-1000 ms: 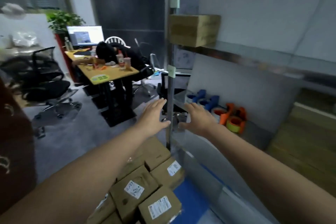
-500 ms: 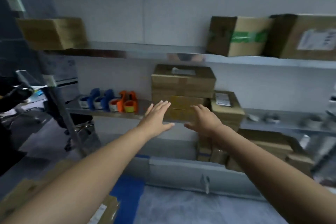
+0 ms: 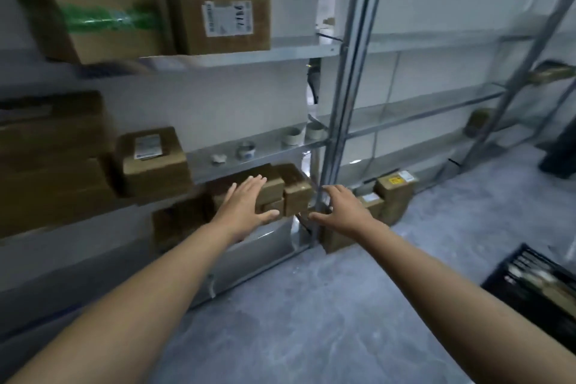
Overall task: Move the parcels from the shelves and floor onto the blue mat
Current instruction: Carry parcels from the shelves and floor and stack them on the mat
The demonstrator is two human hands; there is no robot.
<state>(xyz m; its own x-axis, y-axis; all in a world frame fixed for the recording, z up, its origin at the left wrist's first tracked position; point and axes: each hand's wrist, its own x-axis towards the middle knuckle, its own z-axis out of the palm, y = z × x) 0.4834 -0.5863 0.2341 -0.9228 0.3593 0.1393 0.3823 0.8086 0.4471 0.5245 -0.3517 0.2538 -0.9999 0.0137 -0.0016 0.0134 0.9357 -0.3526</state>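
Fingers [image 3: 256, 183] straight and spread on both hands, holding nothing; left hand [image 3: 246, 203] and right hand [image 3: 341, 210] hover apart, I'd guess to clasp the small parcel [image 3: 296, 193] low in the rack [image 3: 343, 97] between them; floor parcels [image 3: 394, 192] wait just beyond; blue mat not in sight

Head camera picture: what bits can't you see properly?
All in the head view:
The label on the top-shelf box: print too blurred to read.
The low boxes: partly hidden behind the left hand.
The left stack of boxes: cut off by the left edge, blurred.
The black crate: cut off by the right edge, contents blurred.
The blue mat: outside this picture.
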